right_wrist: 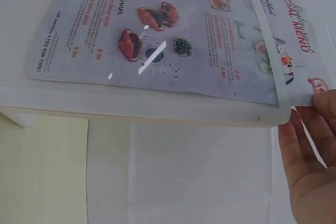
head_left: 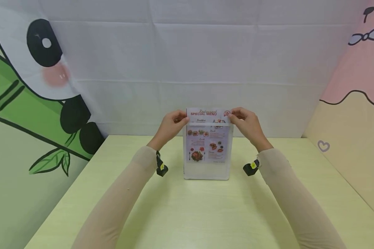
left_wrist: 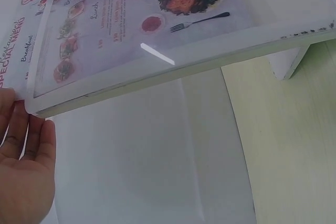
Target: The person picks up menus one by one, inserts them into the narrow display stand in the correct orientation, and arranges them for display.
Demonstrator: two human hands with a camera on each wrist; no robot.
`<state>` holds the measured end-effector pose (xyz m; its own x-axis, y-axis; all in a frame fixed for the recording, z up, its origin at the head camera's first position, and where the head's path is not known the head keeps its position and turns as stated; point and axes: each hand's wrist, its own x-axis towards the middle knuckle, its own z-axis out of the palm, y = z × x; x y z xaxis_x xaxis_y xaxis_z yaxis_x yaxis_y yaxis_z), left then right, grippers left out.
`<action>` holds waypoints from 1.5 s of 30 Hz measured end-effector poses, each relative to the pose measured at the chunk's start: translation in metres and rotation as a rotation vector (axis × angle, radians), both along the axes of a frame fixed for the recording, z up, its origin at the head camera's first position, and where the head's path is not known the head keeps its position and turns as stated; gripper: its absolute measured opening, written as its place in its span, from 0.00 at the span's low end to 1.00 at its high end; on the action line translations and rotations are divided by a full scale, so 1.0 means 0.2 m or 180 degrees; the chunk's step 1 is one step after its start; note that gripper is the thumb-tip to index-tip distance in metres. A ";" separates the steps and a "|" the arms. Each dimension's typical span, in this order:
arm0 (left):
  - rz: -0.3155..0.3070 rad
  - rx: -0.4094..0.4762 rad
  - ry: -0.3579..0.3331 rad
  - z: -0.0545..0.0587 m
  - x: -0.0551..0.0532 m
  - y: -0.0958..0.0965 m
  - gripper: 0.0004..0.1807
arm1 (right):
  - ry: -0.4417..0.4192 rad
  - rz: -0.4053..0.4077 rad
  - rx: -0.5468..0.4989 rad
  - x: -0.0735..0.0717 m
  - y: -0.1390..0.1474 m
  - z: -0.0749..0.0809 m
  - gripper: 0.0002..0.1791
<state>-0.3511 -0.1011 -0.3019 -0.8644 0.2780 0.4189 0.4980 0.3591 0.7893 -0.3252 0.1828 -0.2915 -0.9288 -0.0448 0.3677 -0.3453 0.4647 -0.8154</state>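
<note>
A printed menu sheet (head_left: 206, 114) headed "Special Menu" stands partly inside a clear upright sign holder (head_left: 207, 172). Its top strip sticks out above the holder's upper edge, and a gap shows below the sheet's lower edge. My left hand (head_left: 174, 123) pinches the sheet's upper left edge between thumb and fingers. At the upper right corner, my right hand (head_left: 247, 123) pinches the sheet in the same way. In the left wrist view, fingers (left_wrist: 32, 135) lie behind the sheet beside the holder's corner. The right wrist view shows the right thumb on the sheet's front.
The holder stands on a pale wooden table (head_left: 190, 214), near a white cloth backdrop (head_left: 205, 62). A painted panda wall (head_left: 18, 138) rises on the left, a pink and cream wall (head_left: 352, 138) on the right. A holder foot (left_wrist: 289, 62) shows behind the panel.
</note>
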 end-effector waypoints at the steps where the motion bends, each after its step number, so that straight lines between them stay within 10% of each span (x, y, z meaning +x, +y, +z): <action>1: 0.0004 -0.0002 -0.0011 0.00 0.00 0.00 0.11 | 0.0002 -0.0011 -0.0007 0.00 0.00 0.00 0.18; 45: 0.0066 -0.0032 -0.0040 0.02 0.01 0.01 0.20 | -0.0068 0.0100 0.0212 0.01 0.02 0.02 0.19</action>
